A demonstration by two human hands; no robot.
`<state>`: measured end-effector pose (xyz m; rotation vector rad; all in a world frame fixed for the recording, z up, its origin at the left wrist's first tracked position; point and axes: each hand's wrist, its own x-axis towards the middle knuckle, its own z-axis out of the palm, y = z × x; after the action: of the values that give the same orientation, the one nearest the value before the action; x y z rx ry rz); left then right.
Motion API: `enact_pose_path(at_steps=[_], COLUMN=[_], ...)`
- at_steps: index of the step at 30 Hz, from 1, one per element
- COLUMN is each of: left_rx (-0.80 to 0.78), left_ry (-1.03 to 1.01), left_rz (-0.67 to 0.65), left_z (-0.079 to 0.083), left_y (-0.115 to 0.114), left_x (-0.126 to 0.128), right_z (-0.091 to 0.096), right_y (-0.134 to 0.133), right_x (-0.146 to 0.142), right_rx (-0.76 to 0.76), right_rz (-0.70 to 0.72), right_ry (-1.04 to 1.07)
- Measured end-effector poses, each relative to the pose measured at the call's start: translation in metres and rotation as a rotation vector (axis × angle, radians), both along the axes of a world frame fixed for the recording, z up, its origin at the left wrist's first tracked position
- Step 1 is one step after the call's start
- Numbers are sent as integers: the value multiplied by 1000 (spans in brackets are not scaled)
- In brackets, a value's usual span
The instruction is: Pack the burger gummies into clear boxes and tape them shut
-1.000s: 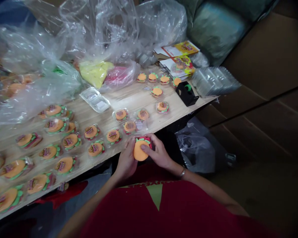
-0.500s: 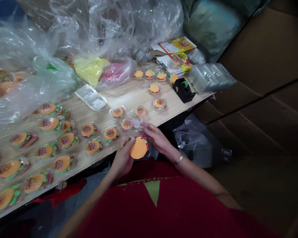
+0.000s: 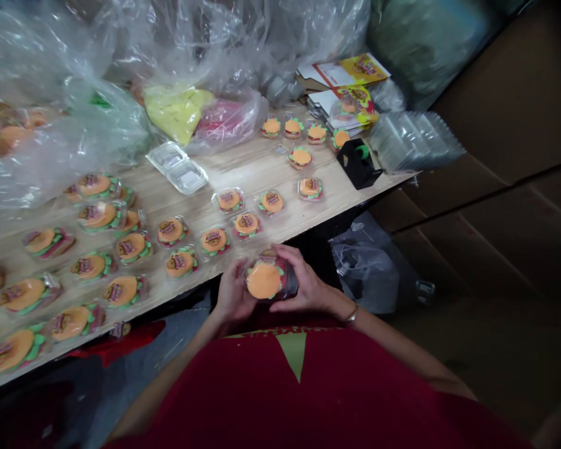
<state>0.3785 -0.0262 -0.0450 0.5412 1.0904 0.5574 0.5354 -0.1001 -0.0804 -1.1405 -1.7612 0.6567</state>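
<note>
We note left grip and right grip both closed on a clear case, one at each side. Burger sits in it, between the grips, near the counter edge. Beyond the grips we log packed burgers; beyond and right, a tape dispenser.

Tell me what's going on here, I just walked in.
A person holds a toy burger in a clear box between the left hand and right hand, at the table's front edge. Whether its lid is fully shut, I can't tell. Other boxed burgers lie spread across the table, with an open box behind them.
</note>
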Motion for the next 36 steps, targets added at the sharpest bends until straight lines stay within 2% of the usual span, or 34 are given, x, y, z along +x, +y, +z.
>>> enact_pose_path(at_steps=[3,5,10,13,18,21,25,28,33,36], left_rx=[-55,-71,-112,-112,-26,71,139,87,-137,-157], left_ry=[-160,-231,-210,-212,-276,-304,-313,-311,-422,-448], left_rz=[-77,-119,-61,-32,-33,-74,-77,-41,-36,-52], left_z=[3,3,3,6,13,13,7,4,12,17], left_y=[1,3,7,7,2,0,0,1,5,7], left_x=[-2,-3,-2,1,3,2,1,2,-1,-3], right_z=[-5,-4,-1,-9,-24,-20,-8,-2,-2,-5], right_y=[5,8,10,8,5,7,11,11,10,11], right_x=[-1,-1,1,1,-3,-3,0,2,5,7], right_rx=[-74,-67,55,24,-43,13,203,278,300,320], right_rz=[-93,-79,-45,-93,-181,-169,-118,-80,-88,-84], right_ry=[136,183,112,133,179,102,-43,-112,-149,-152])
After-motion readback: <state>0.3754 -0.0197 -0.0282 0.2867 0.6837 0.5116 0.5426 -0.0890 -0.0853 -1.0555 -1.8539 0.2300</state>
